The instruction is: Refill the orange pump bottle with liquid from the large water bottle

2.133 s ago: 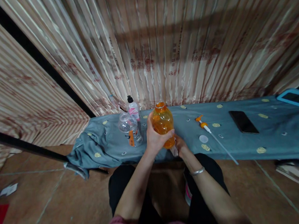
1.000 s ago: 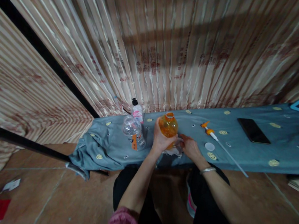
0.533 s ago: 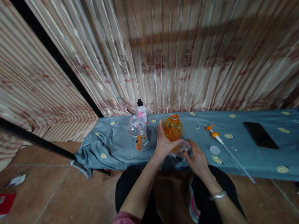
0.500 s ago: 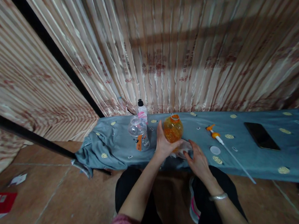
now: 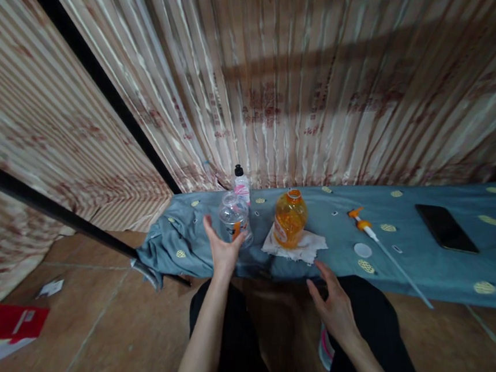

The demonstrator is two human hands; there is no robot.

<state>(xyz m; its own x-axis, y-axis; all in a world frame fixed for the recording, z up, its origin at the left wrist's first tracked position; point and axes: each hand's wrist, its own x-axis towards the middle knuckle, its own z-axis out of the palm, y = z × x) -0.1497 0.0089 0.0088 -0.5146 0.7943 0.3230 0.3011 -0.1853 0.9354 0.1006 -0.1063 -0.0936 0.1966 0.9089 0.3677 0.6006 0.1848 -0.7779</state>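
An orange bottle without a cap stands upright on a white tissue on the blue cloth-covered bench. My left hand is open, palm toward the clear plastic bottle, close beside it and holding nothing. My right hand hangs open below the bench edge over my lap, apart from the tissue. An orange pump with a long white tube lies right of the orange bottle, with a small white disc beside it.
A small bottle with a black cap and pink label stands behind the clear one. A black phone lies at the right of the bench. A striped curtain hangs behind. Red paper lies on the tiled floor, left.
Both hands let go of the orange bottle, which now stands on the tissue. My left hand moved left to the clear bottle; my right hand dropped toward my lap.
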